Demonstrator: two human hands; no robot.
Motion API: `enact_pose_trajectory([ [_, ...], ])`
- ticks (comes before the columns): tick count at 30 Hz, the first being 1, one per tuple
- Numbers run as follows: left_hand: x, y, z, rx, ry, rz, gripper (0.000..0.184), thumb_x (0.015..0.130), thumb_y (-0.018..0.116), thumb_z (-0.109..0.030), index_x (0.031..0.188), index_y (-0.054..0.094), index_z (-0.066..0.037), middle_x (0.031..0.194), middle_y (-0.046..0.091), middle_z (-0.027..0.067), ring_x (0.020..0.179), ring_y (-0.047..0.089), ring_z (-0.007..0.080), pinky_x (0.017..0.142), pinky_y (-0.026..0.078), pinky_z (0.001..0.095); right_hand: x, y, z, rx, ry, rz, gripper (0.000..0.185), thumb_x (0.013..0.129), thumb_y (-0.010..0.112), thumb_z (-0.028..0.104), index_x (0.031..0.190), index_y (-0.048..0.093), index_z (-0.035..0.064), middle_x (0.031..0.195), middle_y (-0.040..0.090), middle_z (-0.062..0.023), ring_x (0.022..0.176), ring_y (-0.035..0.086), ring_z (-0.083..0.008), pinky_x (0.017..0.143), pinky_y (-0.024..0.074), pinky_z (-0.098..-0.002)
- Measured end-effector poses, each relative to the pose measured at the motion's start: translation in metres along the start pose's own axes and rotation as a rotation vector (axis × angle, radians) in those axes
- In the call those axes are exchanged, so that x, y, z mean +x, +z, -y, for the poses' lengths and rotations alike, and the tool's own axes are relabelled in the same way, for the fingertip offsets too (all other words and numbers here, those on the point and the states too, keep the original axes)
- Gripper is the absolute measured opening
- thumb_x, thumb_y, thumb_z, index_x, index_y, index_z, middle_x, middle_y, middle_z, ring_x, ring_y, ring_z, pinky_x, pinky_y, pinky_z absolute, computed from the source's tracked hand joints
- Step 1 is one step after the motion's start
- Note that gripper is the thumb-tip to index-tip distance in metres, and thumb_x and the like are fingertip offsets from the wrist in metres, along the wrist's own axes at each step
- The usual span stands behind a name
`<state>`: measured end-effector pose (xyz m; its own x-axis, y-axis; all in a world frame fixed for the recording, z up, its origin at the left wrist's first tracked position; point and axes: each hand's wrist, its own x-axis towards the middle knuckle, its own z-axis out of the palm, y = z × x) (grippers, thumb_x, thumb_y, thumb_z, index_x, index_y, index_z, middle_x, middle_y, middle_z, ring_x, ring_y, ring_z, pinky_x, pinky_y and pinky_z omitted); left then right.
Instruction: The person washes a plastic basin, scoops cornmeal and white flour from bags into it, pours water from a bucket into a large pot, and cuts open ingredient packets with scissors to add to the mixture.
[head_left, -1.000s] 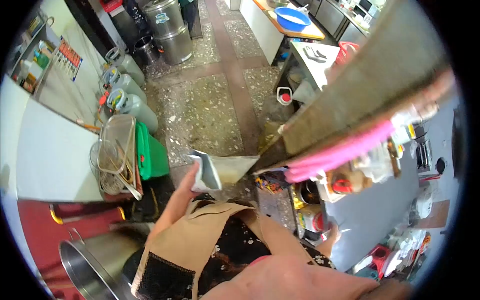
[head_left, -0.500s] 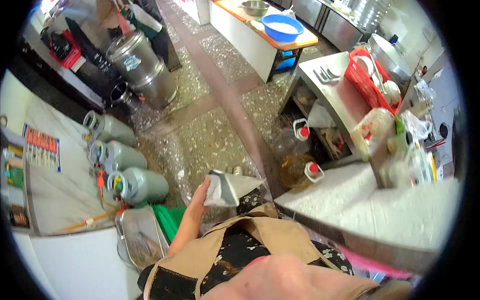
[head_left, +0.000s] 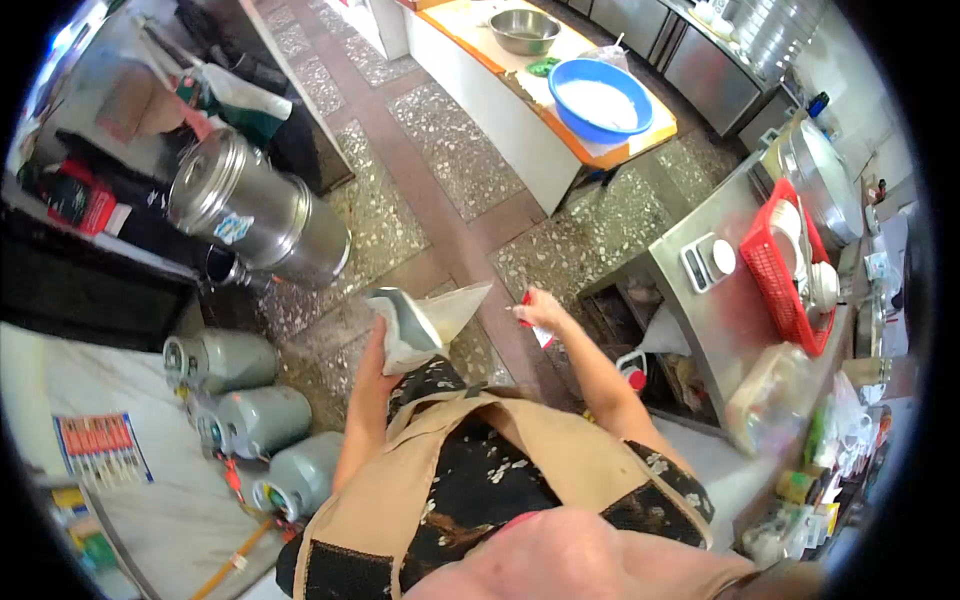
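My left hand [head_left: 372, 362] is closed around a whitish bag [head_left: 408, 338]. The bag's wide end shows a grey, silvery surface, and a pale pointed part reaches out to the right. My right hand [head_left: 543, 310] is out in front over the floor, its fingers closed on a small red-and-white object [head_left: 527, 305] whose kind I cannot make out. The two hands are apart, with the tip of the bag between them.
Grey gas cylinders [head_left: 262, 420] and a large steel pot [head_left: 265, 215] stand at left. Ahead, a table holds a blue basin [head_left: 600, 100] and a steel bowl [head_left: 524, 32]. At right, a steel counter [head_left: 690, 320] carries a kitchen scale [head_left: 697, 272] and a red basket [head_left: 785, 265].
My right hand has come into view with the red-and-white object. The bag in my left hand has shifted left and up. The view has moved forward, bringing the tables closer.
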<state>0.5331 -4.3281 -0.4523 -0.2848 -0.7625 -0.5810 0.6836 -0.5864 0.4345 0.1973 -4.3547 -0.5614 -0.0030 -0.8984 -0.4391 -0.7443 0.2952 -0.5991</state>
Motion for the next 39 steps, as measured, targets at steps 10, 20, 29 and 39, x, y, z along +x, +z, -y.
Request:
enact_pose_trajectory([
  [10, 0.336, 0.172, -0.152, 0.238, -0.210, 0.162, 0.054, 0.091, 0.038, -0.053, 0.126, 0.049, -0.014, 0.122, 0.055, 0.0045, 0.110, 0.052, 0.0237, 0.095, 0.040, 0.0405, 0.173, -0.112, 0.038, 0.700, 0.302, -0.303, 0.039, 0.063, 0.069, 0.030, 0.087, 0.055, 0.0030, 0.077, 0.061, -0.0101, 0.073, 0.059, -0.0222, 0.068, 0.0468, -0.0347],
  [20, 0.641, 0.420, -0.175, 0.104, -0.173, 0.331, 0.056, 0.090, 0.036, -0.057, 0.126, 0.047, -0.016, 0.129, 0.049, 0.0061, 0.117, 0.046, 0.0278, 0.097, 0.038, 0.0452, 0.375, -0.286, 0.019, 1.272, 0.349, -0.559, 0.013, 0.074, 0.063, 0.013, 0.073, 0.050, 0.0082, 0.065, 0.050, 0.0006, 0.058, 0.047, -0.0093, 0.054, 0.0381, -0.0236],
  [29, 0.947, 0.521, -0.150, 0.294, -0.210, 0.273, 0.059, 0.089, 0.036, -0.058, 0.131, 0.042, -0.016, 0.128, 0.049, 0.0063, 0.118, 0.046, 0.0276, 0.100, 0.036, 0.0421, 0.502, -0.423, 0.031, 1.326, 0.308, -0.695, 0.022, 0.073, 0.065, 0.007, 0.087, 0.047, 0.0074, 0.073, 0.050, -0.0009, 0.064, 0.051, -0.0098, 0.059, 0.0436, -0.0236],
  [39, 0.965, 0.503, -0.218, 0.042, -0.635, 0.394, 0.032, 0.088, 0.049, -0.038, 0.106, 0.055, -0.013, 0.095, 0.061, 0.0056, 0.077, 0.058, 0.0174, 0.067, 0.049, 0.0322, 0.679, -0.364, 0.051, 1.201, 0.648, -0.459, 0.038, 0.073, 0.066, 0.035, 0.086, 0.058, 0.0008, 0.076, 0.061, -0.0075, 0.070, 0.058, -0.0154, 0.068, 0.0452, -0.0290],
])
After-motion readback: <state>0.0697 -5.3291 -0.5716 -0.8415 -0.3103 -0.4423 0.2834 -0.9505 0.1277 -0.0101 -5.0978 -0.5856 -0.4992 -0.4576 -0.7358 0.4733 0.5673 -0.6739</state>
